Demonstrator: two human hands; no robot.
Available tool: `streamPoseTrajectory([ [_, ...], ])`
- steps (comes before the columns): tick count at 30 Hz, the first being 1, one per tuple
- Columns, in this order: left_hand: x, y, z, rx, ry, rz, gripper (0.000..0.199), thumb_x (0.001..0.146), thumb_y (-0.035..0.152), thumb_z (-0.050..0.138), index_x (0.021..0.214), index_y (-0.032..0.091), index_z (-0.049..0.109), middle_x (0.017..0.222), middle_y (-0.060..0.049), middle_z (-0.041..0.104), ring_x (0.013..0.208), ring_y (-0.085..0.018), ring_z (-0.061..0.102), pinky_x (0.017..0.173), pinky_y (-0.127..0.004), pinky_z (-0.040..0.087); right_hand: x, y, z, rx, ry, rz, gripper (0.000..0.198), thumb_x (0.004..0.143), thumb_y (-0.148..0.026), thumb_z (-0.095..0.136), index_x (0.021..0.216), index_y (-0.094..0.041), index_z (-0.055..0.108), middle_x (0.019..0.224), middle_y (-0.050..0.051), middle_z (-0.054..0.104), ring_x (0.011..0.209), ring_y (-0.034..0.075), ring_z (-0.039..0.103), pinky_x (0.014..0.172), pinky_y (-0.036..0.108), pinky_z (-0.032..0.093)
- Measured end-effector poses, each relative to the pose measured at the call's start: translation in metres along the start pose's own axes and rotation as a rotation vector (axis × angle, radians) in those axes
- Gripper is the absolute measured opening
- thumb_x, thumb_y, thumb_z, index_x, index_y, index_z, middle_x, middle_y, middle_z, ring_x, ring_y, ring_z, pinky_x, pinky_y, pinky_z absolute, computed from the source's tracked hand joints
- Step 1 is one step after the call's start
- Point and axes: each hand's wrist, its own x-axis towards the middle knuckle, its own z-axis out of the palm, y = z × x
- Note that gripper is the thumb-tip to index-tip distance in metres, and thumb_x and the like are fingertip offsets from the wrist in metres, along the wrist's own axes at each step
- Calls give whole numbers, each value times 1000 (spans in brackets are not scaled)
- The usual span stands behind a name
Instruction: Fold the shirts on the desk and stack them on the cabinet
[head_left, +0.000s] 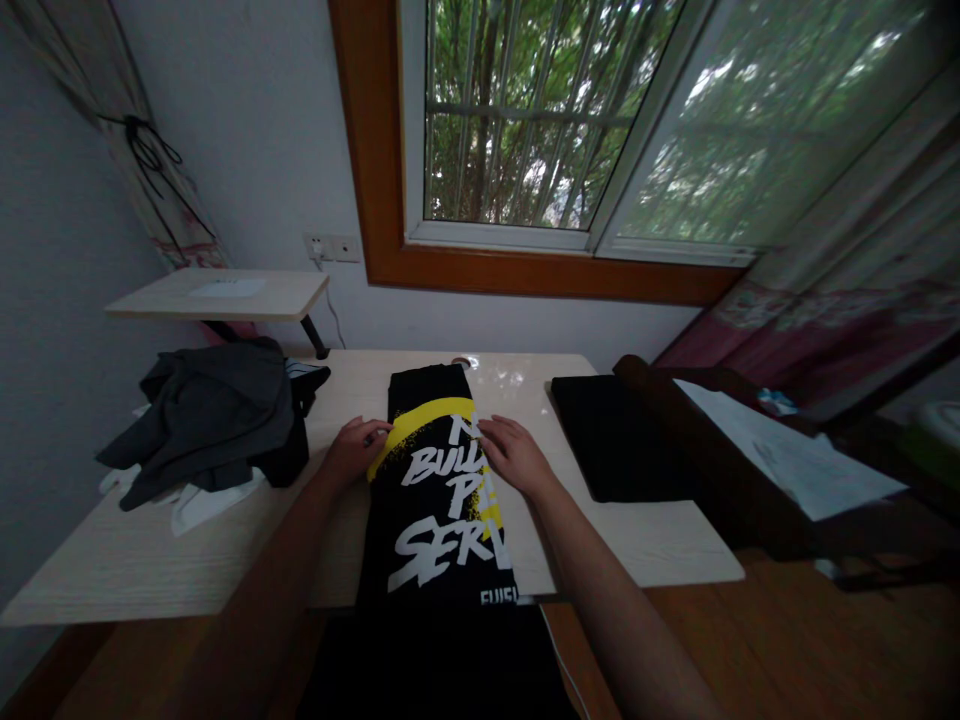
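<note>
Plainly, tabletop (637, 545) flanks the garment (435, 490) edges hands (356, 450) (517, 455) touch.

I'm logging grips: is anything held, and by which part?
The left hand and right hand touch opposite side edges of the black garment; whether either grips is unclear.

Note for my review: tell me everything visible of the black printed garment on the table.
The black garment looks like soft, matte cloth, folded into a long, narrow panel. A curved yellow band with speckled edges crosses its upper part; bold white lettering fills much of the rest, cut off at the right edge. It lies flat on the pale table, running front to back, its near end at the front edge. The left hand touches its left side, the right hand its right.
</note>
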Motion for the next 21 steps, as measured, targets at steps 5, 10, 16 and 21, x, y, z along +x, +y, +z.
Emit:
streamPoseTrajectory([
  [5, -1, 1, -2, -1, 2, 9, 31, 93, 36, 48, 108, 26, 73, 83, -1, 73, 84, -21, 63, 103, -42, 45, 0, 1, 1, 1, 6, 4, 36, 101, -38, 50, 132, -28, 65, 130, 6, 70, 131, 30, 56, 112, 52, 44],
  [10, 0, -1, -2, -7, -2, 7, 30, 92, 33, 49, 109, 26, 73, 78, -1, 72, 89, -22, 62, 105, -44, 44, 0, 4, 5, 0, 15, -7, 36, 101, -39, 50, 132, -28, 65, 130, 6, 70, 132, 30, 56, 112, 52, 44],
  [16, 0, 1, -3, -6, 11, 17, 30, 92, 32, 50, 109, 26, 74, 83, -3, 72, 92, -23, 60, 98, -41, 46, -1, 5, 6, -5, 9, -17, 37, 101, -41, 50, 133, -29, 64, 131, 5, 70, 132, 29, 55, 113, 53, 42],
  [21, -1, 7, -8, -25, 14, 19, 31, 92, 32, 51, 111, 24, 74, 90, -5, 73, 96, -24, 59, 92, -39, 49, 0, -1, 1, 8, 14, -31, 35, 101, -40, 50, 131, -29, 66, 127, 5, 71, 128, 30, 56, 111, 52, 43],
])
